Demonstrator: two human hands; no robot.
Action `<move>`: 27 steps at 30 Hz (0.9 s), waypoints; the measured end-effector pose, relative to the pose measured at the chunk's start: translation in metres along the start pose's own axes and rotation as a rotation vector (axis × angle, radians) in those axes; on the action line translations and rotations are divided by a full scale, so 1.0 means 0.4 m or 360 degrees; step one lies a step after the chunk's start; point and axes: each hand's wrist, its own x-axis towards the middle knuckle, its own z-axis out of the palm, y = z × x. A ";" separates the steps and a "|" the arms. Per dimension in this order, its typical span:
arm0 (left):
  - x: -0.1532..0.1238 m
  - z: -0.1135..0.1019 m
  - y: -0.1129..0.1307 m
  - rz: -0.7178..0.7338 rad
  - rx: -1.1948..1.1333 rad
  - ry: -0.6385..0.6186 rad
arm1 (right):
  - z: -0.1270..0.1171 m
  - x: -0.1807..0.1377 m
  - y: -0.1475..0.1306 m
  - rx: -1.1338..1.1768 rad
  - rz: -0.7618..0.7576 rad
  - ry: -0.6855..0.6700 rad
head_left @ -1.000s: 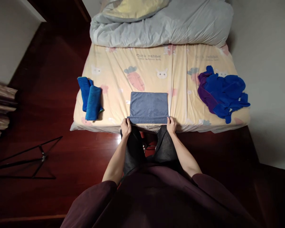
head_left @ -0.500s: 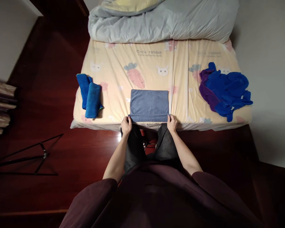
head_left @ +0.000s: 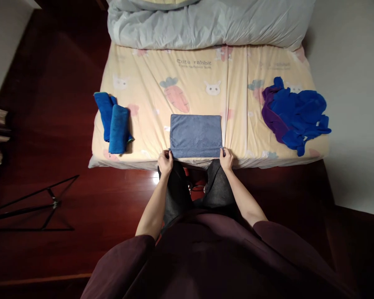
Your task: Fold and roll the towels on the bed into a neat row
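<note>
From the head camera we saw a folded grey-blue towel (head_left: 195,135) lying flat on the bed (head_left: 202,93), at the middle of its near edge. The towel's near hem looked turned up into a narrow roll. The left hand (head_left: 165,161) gripped the towel's near left corner, fingers curled together and clamped on the cloth. The right hand (head_left: 226,158) gripped the near right corner in the same way, its fingers closed on the hem. Both forearms reached forward from dark maroon sleeves (head_left: 121,261), over the person's dark trousers (head_left: 216,191).

The bed bore everything else we could see. Two rolled bright-blue towels (head_left: 114,122) lay touching, side by side, near its left edge and well apart from the grey-blue one. A loose heap of blue and purple cloths (head_left: 294,114) lay near the right edge. A rumpled pale grey duvet (head_left: 205,25) was bunched across the far end. The sheet was cream, printed with carrots and rabbits.

On the dark red wooden floor (head_left: 56,108) to the left stood a thin black stand (head_left: 34,205).
</note>
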 end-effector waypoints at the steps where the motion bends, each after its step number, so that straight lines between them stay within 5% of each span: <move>1: 0.000 0.000 -0.001 -0.0001 -0.0007 0.0004 | 0.001 0.000 0.001 -0.0011 0.0004 0.0005; 6: -0.003 -0.002 0.003 0.0052 -0.0025 0.0037 | -0.002 -0.003 -0.001 -0.0040 -0.0013 0.0011; 16: -0.005 -0.001 -0.005 0.0307 -0.0061 0.0059 | -0.020 -0.010 -0.017 -0.0237 -0.0441 -0.0085; 23: -0.017 -0.015 0.019 0.0513 -0.0117 -0.0362 | -0.039 -0.015 -0.029 -0.0173 -0.0590 -0.0389; 27: -0.023 -0.024 0.031 0.0529 -0.0109 -0.0441 | -0.056 -0.032 -0.046 -0.0127 -0.0595 -0.0397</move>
